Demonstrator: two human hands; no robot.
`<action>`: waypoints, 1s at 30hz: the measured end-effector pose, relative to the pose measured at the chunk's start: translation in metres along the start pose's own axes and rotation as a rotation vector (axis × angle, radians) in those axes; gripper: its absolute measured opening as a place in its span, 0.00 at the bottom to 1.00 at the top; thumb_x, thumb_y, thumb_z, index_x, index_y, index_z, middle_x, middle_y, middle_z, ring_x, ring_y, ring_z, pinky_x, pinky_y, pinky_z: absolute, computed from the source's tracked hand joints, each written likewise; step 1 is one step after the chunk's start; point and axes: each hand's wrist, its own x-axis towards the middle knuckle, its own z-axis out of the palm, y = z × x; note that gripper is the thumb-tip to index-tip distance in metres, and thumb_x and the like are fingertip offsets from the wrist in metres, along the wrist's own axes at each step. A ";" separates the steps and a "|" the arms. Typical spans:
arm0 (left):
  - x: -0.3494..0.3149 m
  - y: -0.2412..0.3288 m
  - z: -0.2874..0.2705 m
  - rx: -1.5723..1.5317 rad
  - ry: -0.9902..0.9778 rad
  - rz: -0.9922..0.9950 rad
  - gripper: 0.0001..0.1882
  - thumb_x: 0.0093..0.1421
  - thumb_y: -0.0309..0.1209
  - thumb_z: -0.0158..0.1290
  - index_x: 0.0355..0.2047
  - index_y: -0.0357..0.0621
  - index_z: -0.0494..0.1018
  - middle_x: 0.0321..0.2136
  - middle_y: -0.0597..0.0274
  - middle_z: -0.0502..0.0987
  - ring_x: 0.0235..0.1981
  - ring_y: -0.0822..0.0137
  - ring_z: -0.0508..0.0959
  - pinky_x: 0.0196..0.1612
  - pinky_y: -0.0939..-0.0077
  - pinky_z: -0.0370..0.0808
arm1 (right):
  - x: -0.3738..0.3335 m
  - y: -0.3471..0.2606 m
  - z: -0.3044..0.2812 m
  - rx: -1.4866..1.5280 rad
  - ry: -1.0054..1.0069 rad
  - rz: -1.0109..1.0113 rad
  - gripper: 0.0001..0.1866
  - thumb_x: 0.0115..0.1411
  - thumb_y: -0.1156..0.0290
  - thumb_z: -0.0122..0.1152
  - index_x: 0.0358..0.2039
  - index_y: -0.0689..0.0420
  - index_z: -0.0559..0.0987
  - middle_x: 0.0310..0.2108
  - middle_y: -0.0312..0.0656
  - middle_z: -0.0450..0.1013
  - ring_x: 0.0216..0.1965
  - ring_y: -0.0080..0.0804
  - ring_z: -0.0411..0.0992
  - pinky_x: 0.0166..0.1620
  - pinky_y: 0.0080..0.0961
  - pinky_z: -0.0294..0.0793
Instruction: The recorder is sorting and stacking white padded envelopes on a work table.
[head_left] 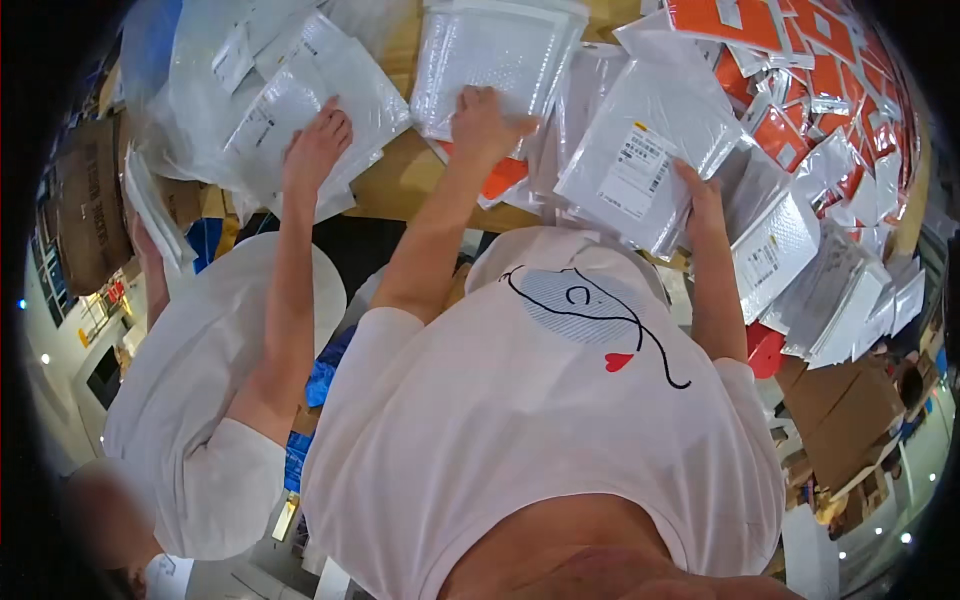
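My left hand (484, 122) lies on a white bubble mailer (490, 60) at the table's far middle, thumb spread away from the fingers. An orange-and-white packet (503, 178) shows from under that mailer, beside my wrist. My right hand (703, 200) grips the right edge of a clear-wrapped white packet (600, 160) with a printed label on it. This packet is tilted over the table's near edge, in front of my chest. Its thumb is on the front; the other fingers are mostly hidden behind the packet.
At my left a co-worker's hand (318, 145) rests on white bubble packets (290, 110). Orange-and-white packets (785, 135) heap at the far right, with a stack of white labelled mailers (765, 262) nearer. Cardboard boxes (840, 410) stand at lower right. Bare wood of the table (400, 185) shows between the piles.
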 end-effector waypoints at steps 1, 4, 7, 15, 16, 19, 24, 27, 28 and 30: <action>-0.003 0.003 -0.003 0.043 0.020 -0.025 0.15 0.48 0.34 0.55 0.35 0.40 0.74 0.38 0.44 0.71 0.38 0.46 0.71 0.43 0.60 0.72 | -0.001 0.000 0.000 0.009 -0.023 -0.011 0.23 0.49 0.72 0.67 0.43 0.68 0.71 0.34 0.51 0.75 0.33 0.40 0.76 0.38 0.28 0.77; -0.003 -0.006 -0.002 0.002 0.002 -0.013 0.14 0.49 0.34 0.54 0.35 0.39 0.75 0.37 0.45 0.72 0.37 0.47 0.72 0.42 0.62 0.72 | 0.004 0.001 -0.004 0.001 -0.057 -0.009 0.23 0.49 0.72 0.67 0.43 0.69 0.72 0.34 0.52 0.75 0.33 0.40 0.76 0.38 0.28 0.77; -0.002 -0.021 0.000 -0.062 -0.029 0.007 0.13 0.51 0.34 0.53 0.34 0.37 0.76 0.36 0.46 0.74 0.35 0.49 0.73 0.41 0.63 0.72 | 0.008 0.001 -0.001 -0.008 -0.096 -0.008 0.23 0.49 0.72 0.67 0.43 0.69 0.72 0.34 0.52 0.75 0.33 0.40 0.76 0.38 0.28 0.77; -0.018 0.021 -0.144 -1.240 -0.221 -0.279 0.13 0.54 0.23 0.50 0.40 0.37 0.76 0.33 0.56 0.79 0.28 0.66 0.77 0.34 0.81 0.73 | 0.002 -0.003 -0.009 -0.048 -0.040 0.024 0.23 0.49 0.72 0.66 0.45 0.69 0.72 0.35 0.52 0.75 0.33 0.40 0.76 0.36 0.25 0.77; -0.022 0.027 -0.151 -1.647 -0.225 -0.271 0.13 0.54 0.22 0.51 0.40 0.36 0.76 0.32 0.58 0.79 0.26 0.69 0.76 0.33 0.85 0.72 | 0.004 -0.002 -0.009 -0.051 -0.064 0.023 0.23 0.50 0.72 0.66 0.45 0.69 0.72 0.35 0.52 0.75 0.34 0.40 0.76 0.36 0.25 0.77; -0.032 0.019 -0.092 -1.511 -0.155 -0.107 0.15 0.51 0.22 0.54 0.42 0.34 0.75 0.32 0.57 0.78 0.27 0.69 0.76 0.33 0.86 0.71 | 0.009 0.000 -0.013 -0.058 -0.108 0.013 0.23 0.50 0.72 0.65 0.45 0.68 0.72 0.36 0.53 0.75 0.34 0.40 0.76 0.37 0.25 0.77; -0.043 0.046 -0.019 -1.009 -0.258 0.194 0.16 0.51 0.25 0.54 0.41 0.32 0.74 0.31 0.56 0.77 0.29 0.69 0.75 0.33 0.84 0.71 | 0.016 0.008 -0.023 -0.066 -0.136 -0.019 0.24 0.52 0.68 0.62 0.47 0.68 0.71 0.39 0.54 0.74 0.37 0.41 0.75 0.41 0.27 0.75; -0.050 0.062 -0.005 -1.333 -0.585 -0.490 0.16 0.51 0.26 0.54 0.41 0.32 0.74 0.31 0.56 0.77 0.30 0.69 0.75 0.33 0.83 0.71 | 0.020 0.013 -0.026 -0.060 -0.146 -0.051 0.25 0.54 0.65 0.61 0.49 0.68 0.71 0.42 0.55 0.73 0.41 0.42 0.74 0.45 0.30 0.74; -0.049 0.064 -0.005 -1.279 -0.585 -0.451 0.16 0.51 0.26 0.54 0.40 0.32 0.74 0.31 0.56 0.77 0.29 0.69 0.74 0.33 0.83 0.71 | 0.021 0.014 -0.026 -0.024 -0.124 -0.030 0.26 0.54 0.64 0.60 0.49 0.68 0.70 0.43 0.56 0.72 0.42 0.43 0.73 0.46 0.31 0.73; -0.047 0.066 -0.005 -1.174 -0.579 -0.375 0.15 0.51 0.27 0.54 0.39 0.33 0.74 0.29 0.57 0.77 0.28 0.69 0.74 0.31 0.82 0.71 | 0.023 0.017 -0.027 0.045 -0.082 0.011 0.28 0.55 0.61 0.59 0.50 0.68 0.70 0.46 0.57 0.71 0.46 0.43 0.71 0.50 0.34 0.70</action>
